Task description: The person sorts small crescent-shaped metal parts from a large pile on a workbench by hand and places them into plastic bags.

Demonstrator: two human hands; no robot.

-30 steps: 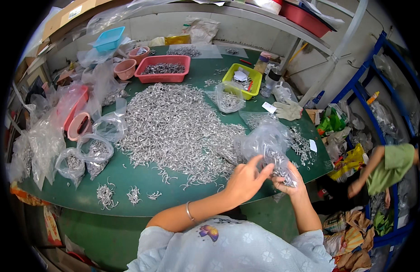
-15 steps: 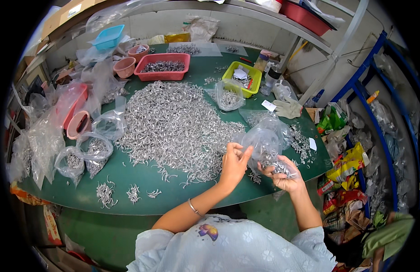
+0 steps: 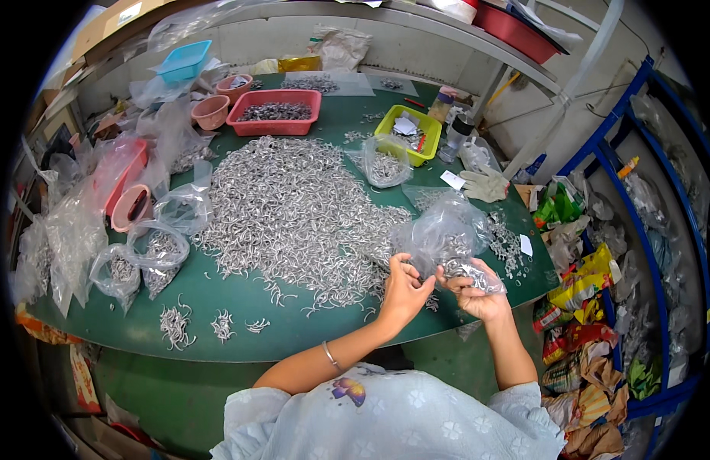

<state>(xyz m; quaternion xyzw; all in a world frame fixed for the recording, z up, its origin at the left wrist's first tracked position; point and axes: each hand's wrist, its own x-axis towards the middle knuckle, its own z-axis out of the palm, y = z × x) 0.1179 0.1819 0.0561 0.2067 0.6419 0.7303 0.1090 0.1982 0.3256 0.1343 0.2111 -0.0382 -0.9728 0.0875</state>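
Note:
My right hand is wrapped round the lower part of a clear plastic bag with small curved silvery metal pieces inside. The bag's loose upper part bulges out over the table, beyond my hands. Just left of it, my left hand is closed, its fingers bent in toward the thumb beside the bag's near side. Whatever lies between those fingertips is too small to make out. A large heap of similar metal pieces spreads over the green table to the left.
Small groups of pieces lie near the table's front edge. Open bags with pieces stand at left. Farther back are a pink tray, a yellow-green basket and a glove. A blue rack stands at right.
My left hand has dropped lower and moved toward the right hand, its fingers now beside the bag's lower part. The right hand still holds the bag, which has shifted slightly.

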